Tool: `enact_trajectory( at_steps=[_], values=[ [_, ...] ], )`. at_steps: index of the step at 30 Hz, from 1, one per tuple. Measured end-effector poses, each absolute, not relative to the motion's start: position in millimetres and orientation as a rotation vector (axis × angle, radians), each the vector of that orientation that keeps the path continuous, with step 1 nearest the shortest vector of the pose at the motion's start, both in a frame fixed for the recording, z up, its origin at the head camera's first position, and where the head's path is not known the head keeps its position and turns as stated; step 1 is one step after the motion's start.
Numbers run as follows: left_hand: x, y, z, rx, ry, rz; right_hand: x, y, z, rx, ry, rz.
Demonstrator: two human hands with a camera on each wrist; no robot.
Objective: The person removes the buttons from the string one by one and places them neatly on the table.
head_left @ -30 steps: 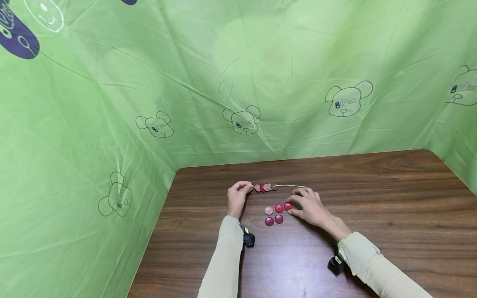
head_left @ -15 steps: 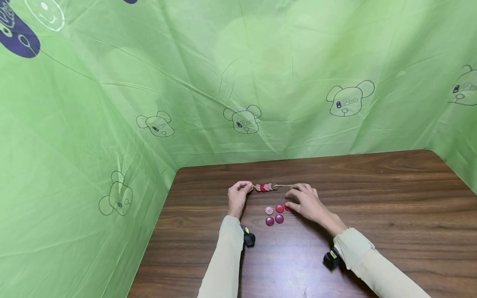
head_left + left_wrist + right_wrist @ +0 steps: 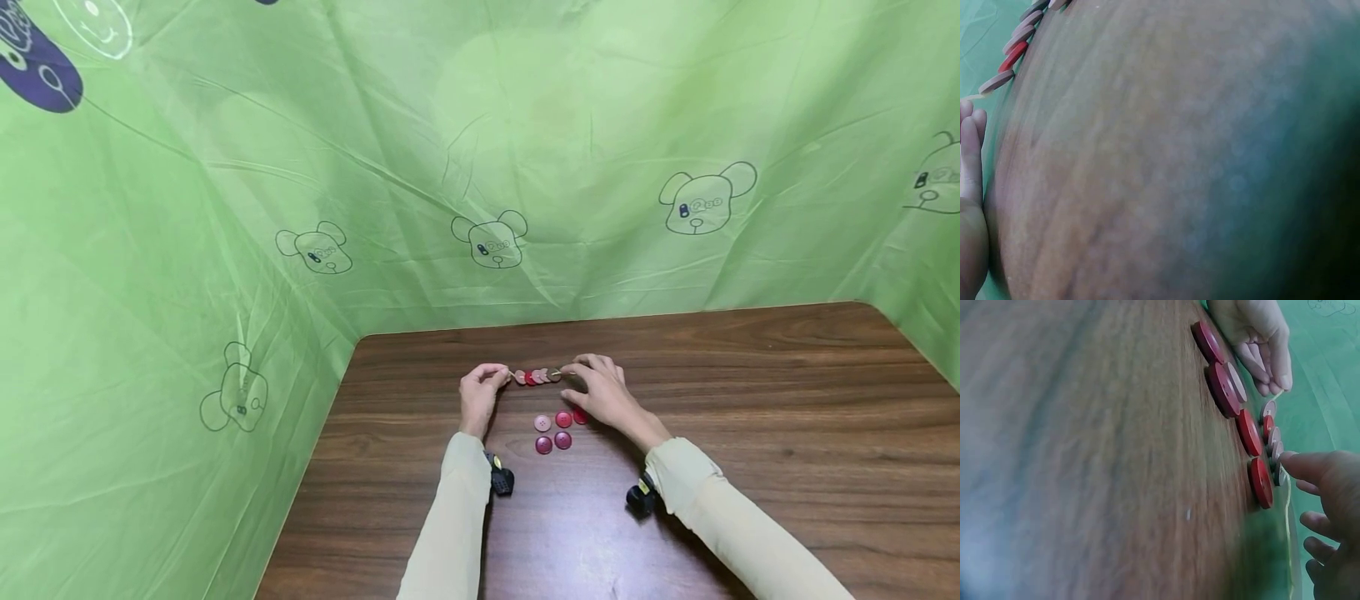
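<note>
Between thumb and fingers, my left hand (image 3: 478,402) pinches the left end of a pale string (image 3: 1288,537). Several buttons (image 3: 531,377) in pinks, red and a dark shade are threaded on it in an overlapping row. My right hand (image 3: 603,393) hovers at the row's right end, fingers apart, its tip close to the dark end button (image 3: 1281,475); whether they touch I cannot tell. Closer to me lie loose buttons: a pale pink one (image 3: 542,423), a red one (image 3: 563,419), another red one (image 3: 581,414) partly under the right hand, and two purple ones (image 3: 553,442).
The brown wooden table (image 3: 420,533) meets a green fabric wall (image 3: 585,267) along its back and left edges. A black wrist camera (image 3: 502,481) sits on the left forearm and another wrist camera (image 3: 641,497) on the right.
My right hand has moved left and slightly away along the string, from beside the right red button to the dark end button. The left hand and the buttons stay in place.
</note>
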State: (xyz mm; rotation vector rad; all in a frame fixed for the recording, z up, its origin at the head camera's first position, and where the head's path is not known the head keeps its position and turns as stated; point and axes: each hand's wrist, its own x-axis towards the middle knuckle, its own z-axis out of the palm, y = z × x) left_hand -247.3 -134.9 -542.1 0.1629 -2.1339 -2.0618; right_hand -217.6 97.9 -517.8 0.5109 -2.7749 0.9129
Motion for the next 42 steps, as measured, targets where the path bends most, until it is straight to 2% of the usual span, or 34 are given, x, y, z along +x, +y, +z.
enact_trajectory(
  at_steps=[16, 24, 42],
  values=[
    [-246.5, -135.9, -538.3, 0.149, -2.126, -2.113, -235.4, 83.2, -524.5, 0.48, -2.851, 0.865],
    [-233.7, -134.2, -515.2, 0.107, -2.147, -2.099, -236.8, 79.9, -526.0, 0.461, -2.824, 0.893],
    [-232.3, -134.4, -513.3, 0.089, -2.121, -2.134, -233.9, 92.4, -521.9, 0.398, -2.796, 0.963]
  ],
)
